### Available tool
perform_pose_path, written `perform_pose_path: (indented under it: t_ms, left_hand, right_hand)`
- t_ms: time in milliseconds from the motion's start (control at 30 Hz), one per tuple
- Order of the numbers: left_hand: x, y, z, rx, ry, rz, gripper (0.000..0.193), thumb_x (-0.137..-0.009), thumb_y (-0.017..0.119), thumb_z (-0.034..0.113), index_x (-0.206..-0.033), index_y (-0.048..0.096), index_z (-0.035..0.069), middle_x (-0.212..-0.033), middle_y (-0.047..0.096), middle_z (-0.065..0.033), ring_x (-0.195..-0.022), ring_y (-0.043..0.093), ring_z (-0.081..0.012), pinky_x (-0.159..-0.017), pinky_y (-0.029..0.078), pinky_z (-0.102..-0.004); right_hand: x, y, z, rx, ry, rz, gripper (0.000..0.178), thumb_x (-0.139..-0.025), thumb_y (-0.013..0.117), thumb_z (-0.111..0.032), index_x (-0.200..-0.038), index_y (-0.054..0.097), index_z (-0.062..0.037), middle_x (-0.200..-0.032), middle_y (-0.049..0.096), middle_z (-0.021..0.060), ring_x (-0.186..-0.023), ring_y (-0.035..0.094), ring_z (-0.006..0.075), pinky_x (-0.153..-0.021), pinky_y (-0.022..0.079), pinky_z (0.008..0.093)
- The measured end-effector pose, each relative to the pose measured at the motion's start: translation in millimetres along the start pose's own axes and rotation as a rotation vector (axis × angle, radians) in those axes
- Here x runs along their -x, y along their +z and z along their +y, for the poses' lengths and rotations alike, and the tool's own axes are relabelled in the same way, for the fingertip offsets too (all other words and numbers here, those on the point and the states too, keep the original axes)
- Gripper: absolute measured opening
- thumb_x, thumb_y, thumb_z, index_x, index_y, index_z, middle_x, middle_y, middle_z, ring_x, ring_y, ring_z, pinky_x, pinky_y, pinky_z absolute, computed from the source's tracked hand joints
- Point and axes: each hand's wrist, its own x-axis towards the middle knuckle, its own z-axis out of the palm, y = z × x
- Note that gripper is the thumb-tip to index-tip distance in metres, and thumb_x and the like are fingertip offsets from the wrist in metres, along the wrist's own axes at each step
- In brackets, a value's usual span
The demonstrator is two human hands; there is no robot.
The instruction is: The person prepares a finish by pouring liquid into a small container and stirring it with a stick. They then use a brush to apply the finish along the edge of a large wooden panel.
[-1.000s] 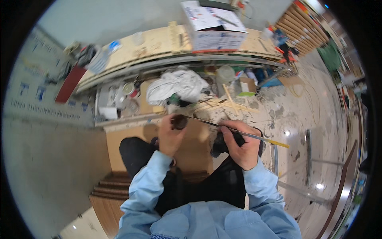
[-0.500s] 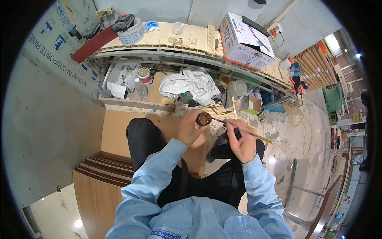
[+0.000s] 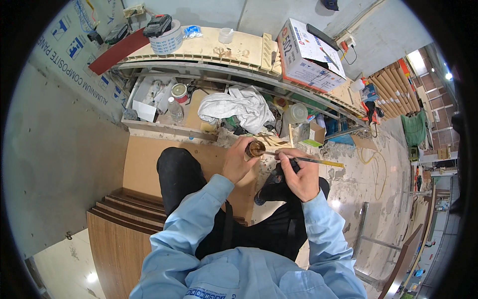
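Well to the left of the small brown jar (image 3: 255,148), on the side nearer you, you have a stack of wood-grain panels (image 3: 122,226). A brown cardboard sheet (image 3: 144,162) lies flat, lower than the jar and spreading to its left. Beyond the jar, also to its left, a clear bottle (image 3: 175,110) stands near a round can (image 3: 179,91), both lower than the bench (image 3: 209,47). A crumpled white cloth (image 3: 236,107) lies beyond the jar and slightly left of it.

Your left hand (image 3: 238,162) is at the jar's left side, partly closed: fingers on the far side and thumb on the near side hold it in the air at just the jar's width. The jar's round mouth faces up toward you and shows brown inside. At its right rim sits the thin end of a slender stick (image 3: 318,160); you cannot tell from here how deep that end goes.

Your right hand (image 3: 301,174) is near the jar, on its right, nearly closed, with thumb and fingers pinched on the stick. The stick's yellow end points away from the jar, out past that hand. Farther beyond the jar and to its right, a white carton (image 3: 308,55) rests on the bench.
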Motion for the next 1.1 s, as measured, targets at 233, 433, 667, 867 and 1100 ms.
perform_pose_path:
  t_ms: [233,433,667,867,1100]
  left_hand:
    - [0.0,1.3,-3.5,0.0,0.025,0.019,0.058,-0.076,0.086,0.005,-0.129,0.063,0.005,-0.119,0.067,-0.0132,-0.107,0.066,-0.0319,-0.087,0.053,-0.0382]
    - [-0.5,2.1,-8.5,-0.012,0.027,0.063,0.059,-0.075,0.087,0.005,-0.13,0.064,0.006,-0.118,0.068,-0.0109,-0.105,0.067,-0.0282,-0.085,0.053,-0.0358]
    - [-0.7,0.9,-5.5,-0.025,-0.023,0.005,0.054,-0.076,0.084,0.003,-0.125,0.061,0.003,-0.121,0.065,-0.0155,-0.114,0.065,-0.0385,-0.095,0.053,-0.0424]
    - [-1.8,2.8,-9.0,-0.019,0.041,0.067,0.058,-0.075,0.088,0.005,-0.129,0.065,0.006,-0.119,0.069,-0.0109,-0.105,0.068,-0.0287,-0.085,0.053,-0.0362]
    - [1.0,1.8,-8.0,-0.022,-0.003,0.04,0.055,-0.075,0.085,0.004,-0.125,0.062,0.004,-0.123,0.066,-0.0154,-0.115,0.065,-0.0393,-0.096,0.054,-0.0437]
  right_hand:
    - [-3.2,-0.8,2.2,0.018,0.08,0.041,0.015,-0.098,0.071,-0.011,-0.103,0.076,0.0017,-0.096,0.077,0.0168,-0.088,0.075,0.032,-0.081,0.057,0.0383]
    - [-3.4,0.3,2.3,0.02,0.087,0.042,0.014,-0.097,0.071,-0.01,-0.1,0.076,0.0017,-0.097,0.077,0.0168,-0.089,0.075,0.0326,-0.08,0.057,0.0377]
    - [-6.3,-1.0,0.3,-0.018,-0.021,-0.012,0.012,-0.098,0.07,-0.008,-0.1,0.076,0.0019,-0.094,0.076,0.0166,-0.085,0.075,0.0302,-0.077,0.057,0.0376]
    - [-6.1,-0.5,1.5,-0.016,0.041,0.071,0.013,-0.098,0.069,-0.008,-0.1,0.076,0.0021,-0.089,0.076,0.0144,-0.082,0.073,0.0262,-0.076,0.056,0.0362]
    - [-5.4,-0.6,1.6,0.062,0.081,0.12,0.014,-0.1,0.069,-0.009,-0.099,0.076,0.0035,-0.085,0.076,0.0124,-0.077,0.072,0.0222,-0.074,0.055,0.0334]
